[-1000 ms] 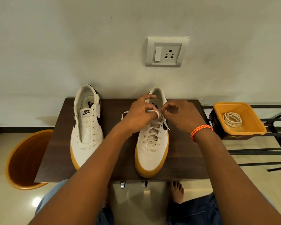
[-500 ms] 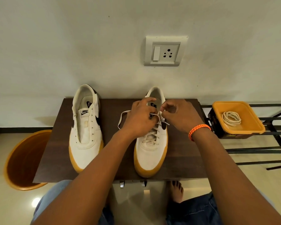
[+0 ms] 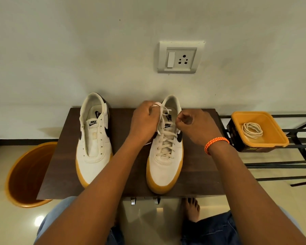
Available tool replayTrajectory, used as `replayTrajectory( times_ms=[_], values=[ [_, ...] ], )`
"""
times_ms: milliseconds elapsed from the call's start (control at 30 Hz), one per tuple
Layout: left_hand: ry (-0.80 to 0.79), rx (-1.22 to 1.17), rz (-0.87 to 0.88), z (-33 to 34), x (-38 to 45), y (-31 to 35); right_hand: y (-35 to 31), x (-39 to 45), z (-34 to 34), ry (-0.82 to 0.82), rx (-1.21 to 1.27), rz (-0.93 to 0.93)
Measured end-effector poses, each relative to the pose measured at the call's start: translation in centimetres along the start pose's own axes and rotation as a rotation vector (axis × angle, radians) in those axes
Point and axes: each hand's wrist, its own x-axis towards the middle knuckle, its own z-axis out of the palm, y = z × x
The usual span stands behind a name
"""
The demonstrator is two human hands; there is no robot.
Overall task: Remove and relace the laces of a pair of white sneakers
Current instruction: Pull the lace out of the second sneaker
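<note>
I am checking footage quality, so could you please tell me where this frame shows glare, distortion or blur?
Head view: glare spots on the glossy floor at lower left; wide-angle distortion bows the table edges and stretches the forearms; the laced sneaker and both hands are fairly sharp; soft warm light, faint shadows on the wall.

Looks like a home, likely an entryway or shoe corner: plain painted wall with a switch-and-socket plate, glossy tiled floor, small dark wooden surface set against the wall, black metal shoe rack alongside, orange plastic bucket on the floor, bare foot below.
</note>
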Motion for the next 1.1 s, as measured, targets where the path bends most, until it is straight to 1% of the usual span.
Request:
replayTrajectory(
  times_ms=[67,133,167,233,267,333,433,467,500,533,567,633,700,767,800,833,900,1000,1100],
  values=[
    [0.027,-0.376,-0.142,-1.4,0.1,1.1,0.1,0.1,0.1,-0.021,0.032,-0.003],
    [-0.023,-0.698,-0.174,-3.0,0.1,1.8,0.0,0.0,0.2,-0.032,0.048,-0.008],
    [-0.054,-0.795,-0.18,-3.7,0.1,1.8,-0.1,0.0,0.2,-0.026,0.041,-0.013],
    [-0.094,-0.854,-0.199,-4.6,0.1,1.6,-0.3,0.0,0.2,-0.007,0.035,-0.024],
    [-0.105,-0.836,-0.206,-4.9,0.2,1.5,-0.5,-0.1,0.2,-0.012,0.043,-0.023],
    [-0.108,-0.758,-0.224,-5.2,0.3,1.2,-1.2,-0.4,0.5,-0.079,0.049,-0.03],
    [-0.073,-0.571,-0.26,-5.2,0.5,1.3,-2.0,-0.8,1.6,-0.193,-0.116,-0.059],
    [-0.064,-0.49,-0.264,-5.0,0.6,1.3,-2.2,-0.9,1.7,-0.188,-0.144,-0.072],
    [-0.06,-0.399,-0.263,-4.9,0.6,1.4,-2.4,-0.8,1.6,-0.166,-0.121,-0.081],
    [-0.058,-0.312,-0.259,-4.7,0.6,1.5,-2.6,-0.7,1.3,-0.134,-0.038,-0.085],
    [-0.064,-0.237,-0.253,-4.7,0.5,1.4,-2.8,-0.6,0.7,-0.1,0.118,-0.064],
    [-0.086,-0.112,-0.226,-4.5,0.4,1.1,-3.3,-0.5,-0.9,-0.071,0.617,-0.006],
    [-0.104,0.025,-0.186,-4.3,0.3,0.6,-3.2,-0.6,-2.4,-0.097,1.077,-0.044],
    [-0.114,0.146,-0.172,-4.1,0.4,0.0,-3.0,-0.7,-3.7,-0.167,1.437,-0.098],
    [-0.117,0.188,-0.173,-4.1,0.5,-0.3,-2.9,-0.8,-4.2,-0.19,1.572,-0.109],
    [-0.119,0.221,-0.179,-4.0,0.5,-0.6,-2.6,-0.8,-4.6,-0.184,1.653,-0.111],
    [-0.13,0.28,-0.202,-4.0,0.5,-1.0,-2.3,-0.8,-5.2,-0.143,1.707,-0.126],
    [-0.171,0.353,-0.236,-3.9,0.6,-1.6,-1.8,-0.7,-5.9,-0.078,1.72,-0.122],
    [-0.211,0.387,-0.244,-3.7,0.7,-1.9,-1.5,-0.6,-6.0,-0.017,1.674,-0.022]
  ],
)
